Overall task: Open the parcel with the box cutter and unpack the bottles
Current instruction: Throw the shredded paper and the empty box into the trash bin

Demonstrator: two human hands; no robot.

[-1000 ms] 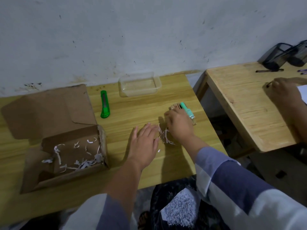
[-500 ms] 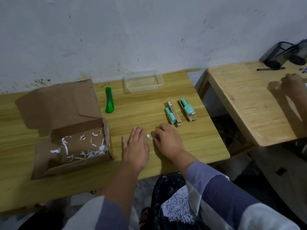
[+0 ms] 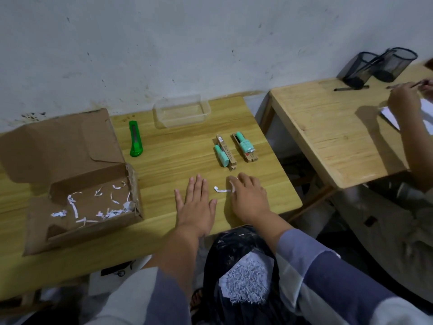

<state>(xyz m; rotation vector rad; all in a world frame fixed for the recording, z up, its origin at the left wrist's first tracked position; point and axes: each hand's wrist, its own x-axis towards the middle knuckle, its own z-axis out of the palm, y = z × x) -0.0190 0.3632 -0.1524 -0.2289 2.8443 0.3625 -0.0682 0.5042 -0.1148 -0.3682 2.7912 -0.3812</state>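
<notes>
left hand (image 3: 195, 202) flat, fingers spread on table (image 3: 168, 165) | right hand (image 3: 248, 197) pinches paper shred (image 3: 221, 190) | parcel (image 3: 91, 202) open, far left (shreds inside) | bottles (image 3: 243, 144) far right

A single wide-angle view comes from the person's head, looking forward and steeply down over the near edge of a wooden table (image 3: 164, 165) toward a pale wall (image 3: 187, 43) at the far side. The camera sits close: both forearms run up from the bottom edge, with the left hand (image 3: 196, 205) and right hand (image 3: 248, 198) near the frame's centre. The open parcel (image 3: 77, 184) fills the left part, and a second table (image 3: 328, 127) enters at the far right (its lines bend outward, as the wide lens curves the margins). With only one view, no part of the scene is shared.
</notes>
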